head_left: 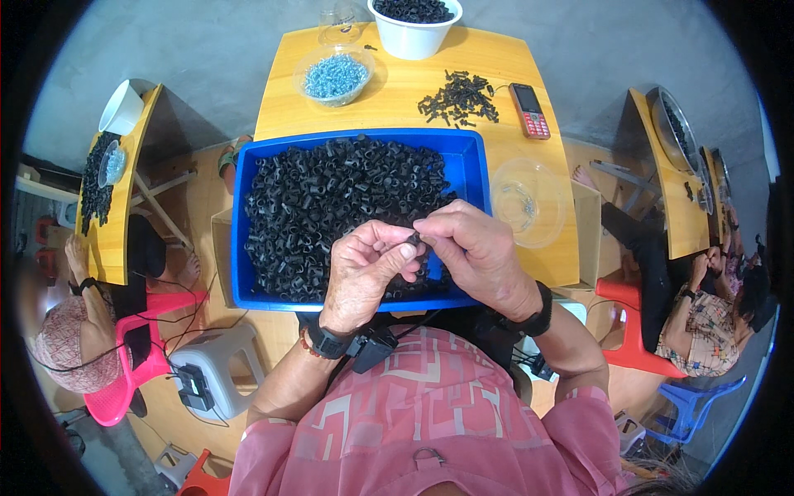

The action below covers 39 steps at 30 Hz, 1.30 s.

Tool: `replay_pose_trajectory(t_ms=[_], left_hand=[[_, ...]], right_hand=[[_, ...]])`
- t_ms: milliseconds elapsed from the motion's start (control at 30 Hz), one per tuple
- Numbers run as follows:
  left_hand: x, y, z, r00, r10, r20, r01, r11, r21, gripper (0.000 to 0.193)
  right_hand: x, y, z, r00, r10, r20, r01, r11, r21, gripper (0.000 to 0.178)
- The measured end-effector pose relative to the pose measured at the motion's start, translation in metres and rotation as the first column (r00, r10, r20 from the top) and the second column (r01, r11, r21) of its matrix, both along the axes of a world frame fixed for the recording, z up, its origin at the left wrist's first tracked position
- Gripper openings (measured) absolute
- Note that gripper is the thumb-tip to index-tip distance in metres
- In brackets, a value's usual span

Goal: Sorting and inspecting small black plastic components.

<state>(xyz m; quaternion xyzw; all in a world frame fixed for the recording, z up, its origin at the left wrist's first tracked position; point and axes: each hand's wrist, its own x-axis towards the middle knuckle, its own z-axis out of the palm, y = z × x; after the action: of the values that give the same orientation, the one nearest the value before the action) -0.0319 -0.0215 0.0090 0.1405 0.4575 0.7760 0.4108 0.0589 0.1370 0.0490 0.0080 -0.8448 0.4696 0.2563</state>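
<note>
Above the near edge of a blue tray (474, 157), my two hands meet at the fingertips. My left hand (368, 260) is closed with thumb and fingers on a small black plastic part (414, 239). My right hand (480, 248) pinches at the same spot; whatever sits between its thumb and forefinger is hidden. Beneath and beyond them, a heap of black plastic parts (339, 198) fills most of the tray, with blue bottom showing on the right.
On the yellow table (298, 112) are a clear bowl of bluish metal pieces (335, 77), a white tub (415, 37), loose black parts (459, 97), a red keypad phone (529, 112) and a clear dish (528, 202). Other people sit at tables left and right.
</note>
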Motion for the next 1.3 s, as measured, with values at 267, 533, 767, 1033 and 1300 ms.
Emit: replay_pose_trajectory(t_ms=[267, 533, 767, 1033, 1300], left_hand=[[0.001, 0.001, -0.005, 1.000, 0.025, -0.015, -0.025, 1.000, 0.012, 0.012], [0.001, -0.001, 0.000, 0.999, 0.010, -0.050, -0.011, 0.999, -0.030, 0.009], [-0.002, -0.003, 0.002, 1.000, -0.002, 0.021, 0.002, 1.000, -0.008, 0.005], [0.005, 0.003, 0.012, 0.996, 0.030, -0.083, -0.032, 0.999, -0.029, 0.006], [0.006, 0.002, 0.009, 0.983, -0.025, -0.181, -0.001, 0.990, -0.144, 0.011]], right_hand=[[-0.001, 0.000, 0.004, 0.998, 0.061, -0.034, -0.055, 0.989, 0.140, 0.025], [0.001, 0.000, 0.011, 0.992, 0.106, -0.062, -0.076, 0.928, 0.365, 0.036], [0.009, 0.000, 0.008, 0.998, 0.021, 0.057, -0.026, 0.996, 0.086, 0.035], [0.003, -0.006, 0.020, 0.950, -0.023, 0.311, -0.139, 0.862, 0.488, 0.037], [0.002, -0.005, 0.012, 0.938, -0.077, 0.338, -0.112, 0.856, 0.505, 0.027]])
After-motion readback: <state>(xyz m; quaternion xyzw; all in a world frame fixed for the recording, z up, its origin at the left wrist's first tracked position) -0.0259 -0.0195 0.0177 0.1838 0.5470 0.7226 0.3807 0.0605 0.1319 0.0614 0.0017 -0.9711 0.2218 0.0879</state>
